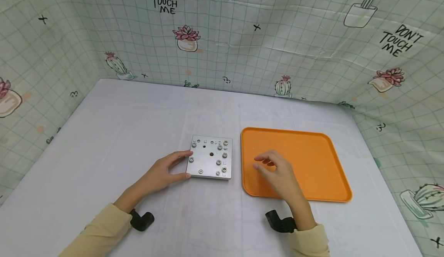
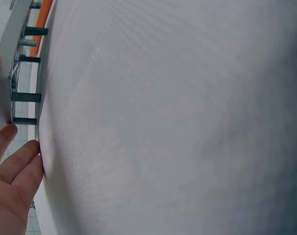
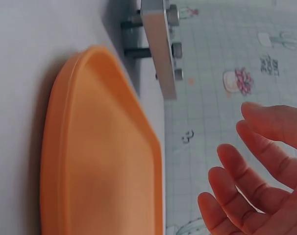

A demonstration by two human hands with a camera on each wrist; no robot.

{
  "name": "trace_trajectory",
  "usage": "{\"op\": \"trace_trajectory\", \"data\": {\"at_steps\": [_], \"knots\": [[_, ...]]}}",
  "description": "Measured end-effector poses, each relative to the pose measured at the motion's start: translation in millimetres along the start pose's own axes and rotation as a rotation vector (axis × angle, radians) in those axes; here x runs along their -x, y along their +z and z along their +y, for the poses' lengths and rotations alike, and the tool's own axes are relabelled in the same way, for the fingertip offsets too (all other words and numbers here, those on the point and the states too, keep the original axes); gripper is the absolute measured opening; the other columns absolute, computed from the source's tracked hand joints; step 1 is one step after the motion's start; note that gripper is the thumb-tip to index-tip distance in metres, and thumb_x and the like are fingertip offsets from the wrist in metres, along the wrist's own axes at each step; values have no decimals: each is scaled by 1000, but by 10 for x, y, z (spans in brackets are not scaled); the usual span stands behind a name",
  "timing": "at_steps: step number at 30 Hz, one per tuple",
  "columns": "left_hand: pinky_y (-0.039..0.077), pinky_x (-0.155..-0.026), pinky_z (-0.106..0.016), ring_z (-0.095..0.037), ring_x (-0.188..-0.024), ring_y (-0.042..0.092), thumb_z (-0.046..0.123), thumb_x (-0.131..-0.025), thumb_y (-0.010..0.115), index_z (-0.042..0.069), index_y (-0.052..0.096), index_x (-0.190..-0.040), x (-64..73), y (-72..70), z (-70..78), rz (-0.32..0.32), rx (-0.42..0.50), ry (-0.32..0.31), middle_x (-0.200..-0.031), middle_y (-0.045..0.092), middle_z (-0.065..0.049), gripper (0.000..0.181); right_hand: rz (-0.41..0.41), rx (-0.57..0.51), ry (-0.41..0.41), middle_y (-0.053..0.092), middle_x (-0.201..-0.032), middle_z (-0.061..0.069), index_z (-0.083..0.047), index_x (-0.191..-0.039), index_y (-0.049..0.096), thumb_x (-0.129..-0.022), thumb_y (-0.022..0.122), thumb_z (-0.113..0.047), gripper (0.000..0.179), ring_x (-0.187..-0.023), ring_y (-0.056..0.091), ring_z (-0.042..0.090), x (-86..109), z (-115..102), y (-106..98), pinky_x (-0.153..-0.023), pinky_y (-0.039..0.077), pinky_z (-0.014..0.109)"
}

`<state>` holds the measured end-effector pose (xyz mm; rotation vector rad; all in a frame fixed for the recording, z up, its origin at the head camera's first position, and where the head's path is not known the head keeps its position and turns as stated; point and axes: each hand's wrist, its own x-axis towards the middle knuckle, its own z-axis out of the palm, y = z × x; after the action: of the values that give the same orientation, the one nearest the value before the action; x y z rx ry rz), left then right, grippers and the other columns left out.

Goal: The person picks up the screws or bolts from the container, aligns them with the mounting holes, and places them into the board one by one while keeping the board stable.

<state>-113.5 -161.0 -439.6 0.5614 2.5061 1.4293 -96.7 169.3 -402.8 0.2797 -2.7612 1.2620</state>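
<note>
A square metal plate (image 1: 207, 157) with several socket-head bolts through it stands in the middle of the table. In the left wrist view, the threaded bolt shanks (image 2: 27, 97) reach from its underside toward the tabletop. My left hand (image 1: 163, 172) holds the plate at its left side, with the thumb at the near corner and a fingertip farther up the edge. Over the left part of an orange tray (image 1: 312, 164) hovers my right hand (image 1: 279, 172), its fingers loosely bent and thumb apart from them, holding nothing. The right wrist view shows those bent fingers (image 3: 241, 171) beside the tray.
The tray lies just right of the plate, with a narrow strip of white tablecloth (image 1: 215, 218) between them. A patterned curtain (image 1: 222, 49) hangs behind the table and along its sides. Black wrist mounts (image 1: 141, 220) sit at both sleeves.
</note>
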Motion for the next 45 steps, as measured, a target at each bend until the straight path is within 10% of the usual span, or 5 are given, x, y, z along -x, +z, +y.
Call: {"op": "trace_trajectory", "data": {"at_steps": [18, 45], "knots": [[34, -111, -32, -25, -134, 40, 20, -78, 75, 13, 47, -134, -12, -19, 3, -8, 1, 1, -142, 45, -7, 63, 69, 162, 124, 64, -96, 5, -5, -101, 67, -85, 69, -17, 20, -84, 53, 14, 212, 379, -393, -76, 49, 15], [35, -111, -33, -26, -133, 40, 17, -79, 75, 11, 47, -135, -5, -26, 31, -16, -8, -22, -142, 45, -8, 63, -96, 324, 276, 59, -92, 11, -3, -93, 68, -83, 71, -18, 19, -80, 51, 20, 378, 616, -548, -66, 43, 25]]}}
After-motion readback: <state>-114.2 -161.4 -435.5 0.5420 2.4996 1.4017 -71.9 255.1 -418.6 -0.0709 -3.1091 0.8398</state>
